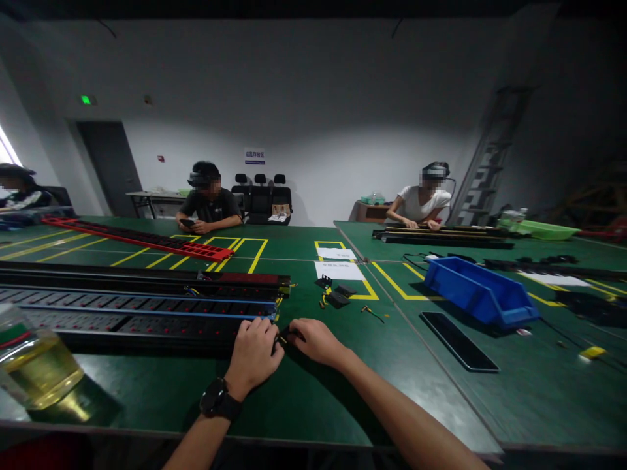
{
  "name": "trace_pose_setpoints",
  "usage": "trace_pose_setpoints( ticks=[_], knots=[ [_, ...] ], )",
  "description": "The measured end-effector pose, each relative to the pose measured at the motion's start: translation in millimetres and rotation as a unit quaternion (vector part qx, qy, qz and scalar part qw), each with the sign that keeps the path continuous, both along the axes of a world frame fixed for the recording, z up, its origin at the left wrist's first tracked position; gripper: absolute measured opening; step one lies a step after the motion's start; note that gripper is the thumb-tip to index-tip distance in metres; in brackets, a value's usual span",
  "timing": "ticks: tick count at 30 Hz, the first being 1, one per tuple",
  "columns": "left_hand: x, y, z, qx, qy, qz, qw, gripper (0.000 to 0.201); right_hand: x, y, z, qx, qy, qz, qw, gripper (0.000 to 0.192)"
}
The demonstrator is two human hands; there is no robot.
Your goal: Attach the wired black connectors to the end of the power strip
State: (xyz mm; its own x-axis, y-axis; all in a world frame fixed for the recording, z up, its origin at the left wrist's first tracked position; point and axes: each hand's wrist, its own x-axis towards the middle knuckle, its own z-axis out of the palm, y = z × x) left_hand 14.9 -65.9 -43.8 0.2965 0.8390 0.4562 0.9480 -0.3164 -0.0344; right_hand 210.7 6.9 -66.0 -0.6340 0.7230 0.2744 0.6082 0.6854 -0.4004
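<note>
My left hand [255,356], with a dark watch on its wrist, is closed over the right end of the nearest long black strip [186,331], which carries rows of small red marks. Just beside that end, my right hand [317,341] is closed in a pinch on a small black piece [290,333], mostly hidden by the fingers. A bit of yellow wire shows between the two hands. Behind, parallel to the first, lie a blue-edged strip [147,303] and a black rail [235,279]. Small black parts [339,297] and short yellow-green wires [373,313] lie beyond my right hand.
A bottle of yellow liquid [39,365] stands at the near left. A blue bin [477,290] and a dark phone [458,341] lie to the right. Across the green table are a red rail [210,251], paper sheets [337,270] and co-workers [210,202].
</note>
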Motion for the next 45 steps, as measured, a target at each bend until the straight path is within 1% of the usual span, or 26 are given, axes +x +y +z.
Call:
trace_pose_setpoints(
  ticks=[14,28,45],
  knots=[
    [-0.9,1.3,-1.1,0.011,0.001,-0.004,1.000,0.012,-0.2,3.2,-5.4,0.016,0.008,0.011,1.000,0.005],
    [0.1,0.7,-1.7,0.018,0.000,0.000,1.000,0.013,0.7,-0.9,1.5,0.003,-0.005,0.005,1.000,0.008],
    [0.8,1.1,-1.0,0.008,-0.004,0.000,1.000,0.013,-0.2,-0.4,1.9,-0.003,-0.008,0.005,1.000,0.011]
  ],
)
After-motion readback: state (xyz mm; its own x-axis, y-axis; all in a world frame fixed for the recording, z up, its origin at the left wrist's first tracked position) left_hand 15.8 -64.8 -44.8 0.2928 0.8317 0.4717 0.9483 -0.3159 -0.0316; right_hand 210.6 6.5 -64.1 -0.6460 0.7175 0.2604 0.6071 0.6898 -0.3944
